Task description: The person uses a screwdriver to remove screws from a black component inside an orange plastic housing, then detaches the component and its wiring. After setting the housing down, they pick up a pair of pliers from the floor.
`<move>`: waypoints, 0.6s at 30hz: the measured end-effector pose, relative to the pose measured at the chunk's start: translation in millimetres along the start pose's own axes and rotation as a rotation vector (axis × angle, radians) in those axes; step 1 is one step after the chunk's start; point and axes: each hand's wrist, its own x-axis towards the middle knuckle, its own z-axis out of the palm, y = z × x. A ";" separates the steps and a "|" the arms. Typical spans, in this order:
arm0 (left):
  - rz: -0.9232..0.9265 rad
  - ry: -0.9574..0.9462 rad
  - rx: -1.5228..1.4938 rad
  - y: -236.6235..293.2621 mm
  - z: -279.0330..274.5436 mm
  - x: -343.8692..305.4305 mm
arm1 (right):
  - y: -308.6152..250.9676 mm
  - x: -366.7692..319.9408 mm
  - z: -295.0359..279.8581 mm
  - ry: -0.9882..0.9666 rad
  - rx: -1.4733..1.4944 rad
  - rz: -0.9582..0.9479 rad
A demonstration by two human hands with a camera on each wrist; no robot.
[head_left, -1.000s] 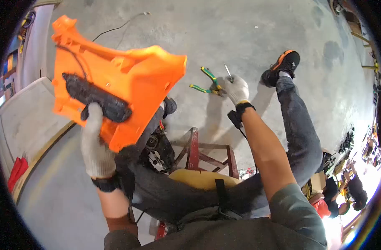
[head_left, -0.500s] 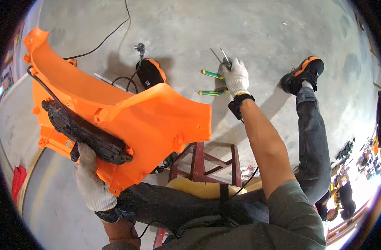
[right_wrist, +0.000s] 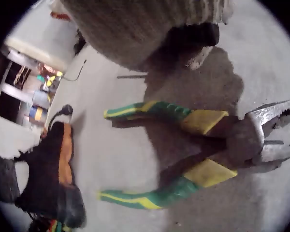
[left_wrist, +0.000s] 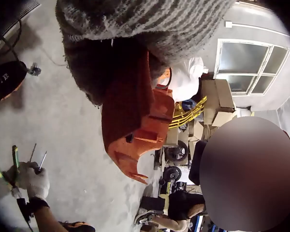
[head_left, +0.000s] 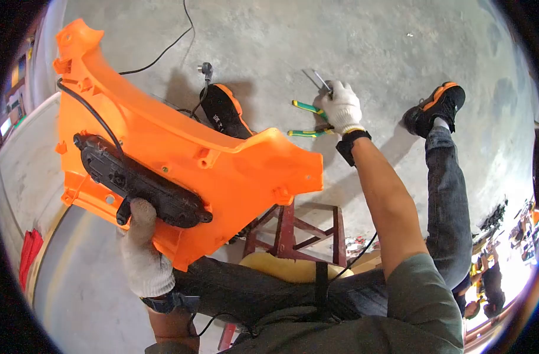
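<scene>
Panel of orange plastic [head_left: 181,159] is held up ahead and left of the red frame [head_left: 285,230], its lower edge in the grip of the left hand [head_left: 144,253], thumb over the black unit [head_left: 145,180]. If that single off-centre hold slackened, the panel could tip or twist free. Its long axis runs slantwise, narrow end pointing away and left from the frame, broad end rightward ahead of it. Farther ahead of the frame, the right hand [head_left: 342,107] grips a thin metal tool [head_left: 322,80] just beside open pliers [right_wrist: 205,122].
</scene>
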 end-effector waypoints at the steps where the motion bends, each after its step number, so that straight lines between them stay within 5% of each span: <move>1: 0.004 -0.001 0.000 1.5 -0.8 0.5 | 0.8 -0.9 -2.4 0.012 0.049 0.083; 3: -0.092 -0.024 0.104 5.5 -5.6 -0.3 | 11.4 -5.9 -8.0 0.069 0.101 0.131; 5: -0.054 -0.157 0.074 4.0 4.3 -2.3 | 1.4 -24.5 -47.0 -0.074 0.676 0.448; 7: 0.005 -0.332 0.040 3.2 18.0 -5.8 | 28.1 -30.7 -49.6 -0.006 0.829 0.421; 10: 0.446 -0.616 0.412 18.9 49.4 -27.4 | 17.1 -82.4 -115.7 0.055 1.065 0.407; 11: 0.110 -0.631 0.025 14.7 63.1 -35.7 | 16.5 -103.5 -137.3 0.065 1.162 0.407; 12: 0.029 -0.553 0.343 29.4 59.9 -41.6 | 3.7 -128.5 -165.0 0.166 1.175 0.387; 15: 0.084 -0.864 0.045 1.3 57.2 -32.1 | -5.8 -193.6 -209.5 0.319 1.253 0.305; 18: 0.100 -0.836 0.130 -39.4 59.7 -24.3 | -11.3 -260.7 -241.4 0.367 1.198 0.149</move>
